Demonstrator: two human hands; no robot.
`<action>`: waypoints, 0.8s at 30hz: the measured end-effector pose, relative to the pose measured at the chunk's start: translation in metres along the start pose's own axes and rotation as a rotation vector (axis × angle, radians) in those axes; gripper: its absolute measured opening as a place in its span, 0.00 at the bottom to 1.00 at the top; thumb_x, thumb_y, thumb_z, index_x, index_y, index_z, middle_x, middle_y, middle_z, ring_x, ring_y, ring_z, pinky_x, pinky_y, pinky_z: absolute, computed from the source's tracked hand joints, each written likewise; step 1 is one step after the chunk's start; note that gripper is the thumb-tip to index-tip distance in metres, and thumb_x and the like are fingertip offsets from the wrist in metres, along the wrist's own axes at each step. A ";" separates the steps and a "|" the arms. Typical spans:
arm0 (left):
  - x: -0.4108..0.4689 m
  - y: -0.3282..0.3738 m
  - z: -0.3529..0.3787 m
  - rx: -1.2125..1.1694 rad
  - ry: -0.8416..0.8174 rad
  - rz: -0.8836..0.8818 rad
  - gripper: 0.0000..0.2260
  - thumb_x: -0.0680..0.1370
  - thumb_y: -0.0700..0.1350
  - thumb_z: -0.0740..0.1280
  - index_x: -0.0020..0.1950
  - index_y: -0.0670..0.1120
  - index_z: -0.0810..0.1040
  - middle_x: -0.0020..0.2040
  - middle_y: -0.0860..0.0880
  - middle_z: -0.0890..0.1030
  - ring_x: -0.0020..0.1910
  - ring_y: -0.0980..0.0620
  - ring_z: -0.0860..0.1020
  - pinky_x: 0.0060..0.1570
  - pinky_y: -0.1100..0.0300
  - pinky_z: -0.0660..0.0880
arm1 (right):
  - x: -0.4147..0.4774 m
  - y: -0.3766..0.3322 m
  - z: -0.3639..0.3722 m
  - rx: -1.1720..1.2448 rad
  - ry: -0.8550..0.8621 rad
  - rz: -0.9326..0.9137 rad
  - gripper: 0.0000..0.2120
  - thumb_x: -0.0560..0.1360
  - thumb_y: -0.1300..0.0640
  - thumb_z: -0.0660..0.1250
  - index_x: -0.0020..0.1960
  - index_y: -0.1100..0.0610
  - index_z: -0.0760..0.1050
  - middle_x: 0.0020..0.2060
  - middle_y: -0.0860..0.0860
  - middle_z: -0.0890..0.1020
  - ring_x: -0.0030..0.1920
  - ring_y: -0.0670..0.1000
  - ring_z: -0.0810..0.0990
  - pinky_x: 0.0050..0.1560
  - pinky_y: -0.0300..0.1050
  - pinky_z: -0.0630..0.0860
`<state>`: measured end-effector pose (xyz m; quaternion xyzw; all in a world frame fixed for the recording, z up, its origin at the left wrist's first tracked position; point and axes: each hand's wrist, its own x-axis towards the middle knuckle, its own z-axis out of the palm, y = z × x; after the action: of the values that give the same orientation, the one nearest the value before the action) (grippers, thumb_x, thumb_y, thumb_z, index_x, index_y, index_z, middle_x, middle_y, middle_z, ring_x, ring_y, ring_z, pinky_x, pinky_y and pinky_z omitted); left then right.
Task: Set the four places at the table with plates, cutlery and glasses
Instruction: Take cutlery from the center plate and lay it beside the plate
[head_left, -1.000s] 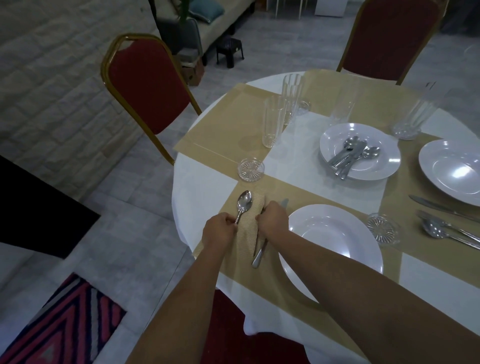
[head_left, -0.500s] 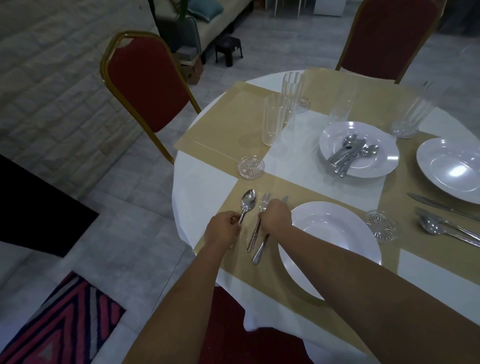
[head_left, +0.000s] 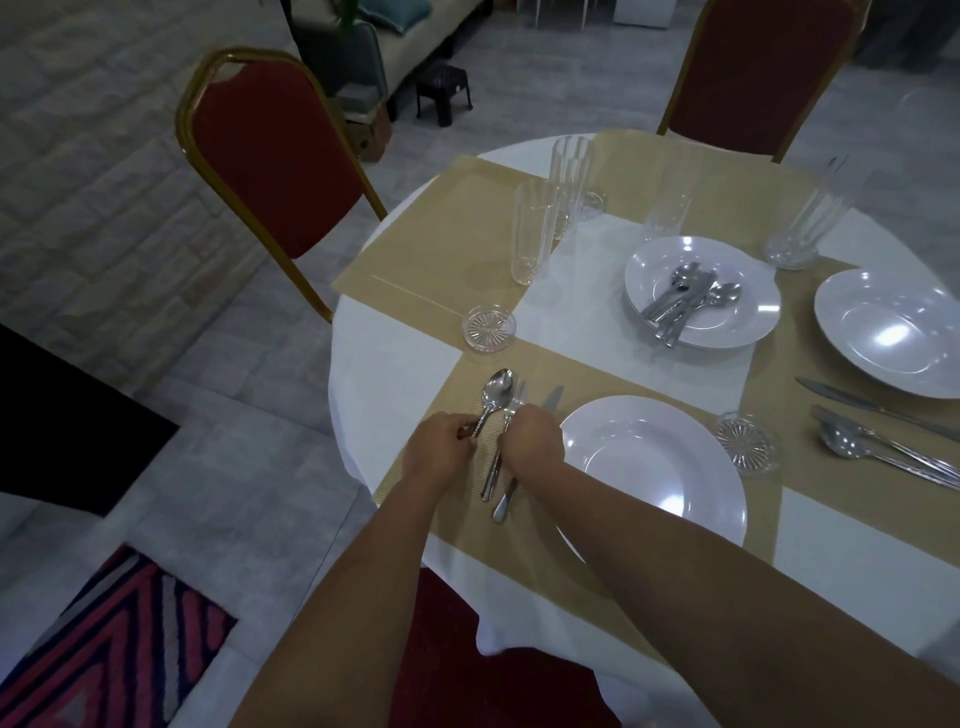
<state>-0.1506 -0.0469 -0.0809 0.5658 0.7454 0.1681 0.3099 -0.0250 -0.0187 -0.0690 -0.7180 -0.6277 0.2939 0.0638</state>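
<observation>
Cutlery is being lined up just left of the near plate (head_left: 654, 467). The spoon (head_left: 496, 397) is pinched at its handle by the left hand (head_left: 439, 452). The fork (head_left: 517, 402) is gripped under the curled fingers of the right hand (head_left: 530, 441), with the knife (head_left: 505, 506) lying between fork and near plate. This place is judged nearly set, bar a glass: a coaster (head_left: 745, 441) just right of the near plate bears nothing. Further right of the near plate, a second plate (head_left: 893, 332) and its cutlery (head_left: 883, 452) are laid. Beyond the near plate, what looks like a stack of plates (head_left: 743, 312) carrying loose cutlery (head_left: 680, 301) and four glasses (head_left: 535, 239) are yet to be distributed. Two places are judged to be left.
</observation>
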 end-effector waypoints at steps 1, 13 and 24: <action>0.001 0.000 0.000 -0.004 -0.004 0.003 0.18 0.75 0.42 0.68 0.63 0.54 0.79 0.55 0.47 0.80 0.56 0.48 0.77 0.55 0.56 0.74 | 0.001 0.000 0.001 0.006 -0.002 -0.002 0.13 0.77 0.66 0.59 0.60 0.63 0.75 0.59 0.59 0.79 0.62 0.53 0.78 0.70 0.45 0.67; 0.001 -0.004 0.001 -0.060 -0.022 -0.037 0.17 0.75 0.44 0.69 0.63 0.56 0.79 0.53 0.50 0.80 0.54 0.51 0.78 0.54 0.57 0.74 | -0.005 -0.006 -0.005 0.085 -0.158 0.112 0.17 0.76 0.64 0.64 0.32 0.55 0.63 0.50 0.56 0.82 0.56 0.54 0.81 0.64 0.46 0.74; -0.001 -0.004 -0.002 -0.070 -0.007 -0.043 0.17 0.76 0.44 0.69 0.64 0.53 0.78 0.56 0.49 0.81 0.57 0.50 0.77 0.58 0.55 0.74 | -0.008 -0.016 -0.005 0.274 -0.126 0.244 0.07 0.76 0.65 0.63 0.41 0.57 0.70 0.49 0.57 0.85 0.51 0.56 0.84 0.46 0.44 0.77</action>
<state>-0.1546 -0.0485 -0.0818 0.5390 0.7500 0.1852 0.3356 -0.0361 -0.0218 -0.0546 -0.7534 -0.4930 0.4266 0.0854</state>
